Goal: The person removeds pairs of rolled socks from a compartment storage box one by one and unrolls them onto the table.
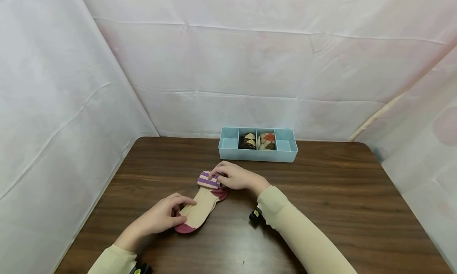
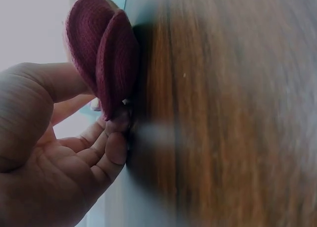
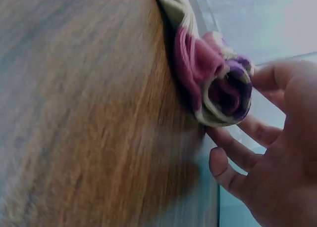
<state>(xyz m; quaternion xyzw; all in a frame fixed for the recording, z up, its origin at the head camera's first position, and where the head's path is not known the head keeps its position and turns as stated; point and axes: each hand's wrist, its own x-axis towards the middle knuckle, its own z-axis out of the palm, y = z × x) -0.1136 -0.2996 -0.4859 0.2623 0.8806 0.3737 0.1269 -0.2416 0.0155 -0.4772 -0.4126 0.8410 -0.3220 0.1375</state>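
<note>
A pair of cream socks [image 1: 201, 205] with maroon toes and heels lies on the table, one on the other. Its purple-and-white striped cuff end [image 1: 208, 180] is rolled up, and the spiral of the roll [image 3: 229, 96] shows in the right wrist view. My right hand [image 1: 235, 176] holds this roll between thumb and fingers. Over the toe end, my left hand [image 1: 165, 213] rests with its thumb and index finger spread on the fabric. From the left wrist view, the maroon toes [image 2: 106, 51] stand beside the thumb, the other fingers loosely bent near the tabletop.
At the table's back edge stands a light blue divided box [image 1: 257, 155]. Its two middle compartments hold a dark-and-tan patterned bundle [image 1: 248, 141] and an argyle bundle [image 1: 266, 141]. Pale fabric [image 1: 228, 59] hangs behind the brown wooden table [image 1: 339, 194] and at both sides.
</note>
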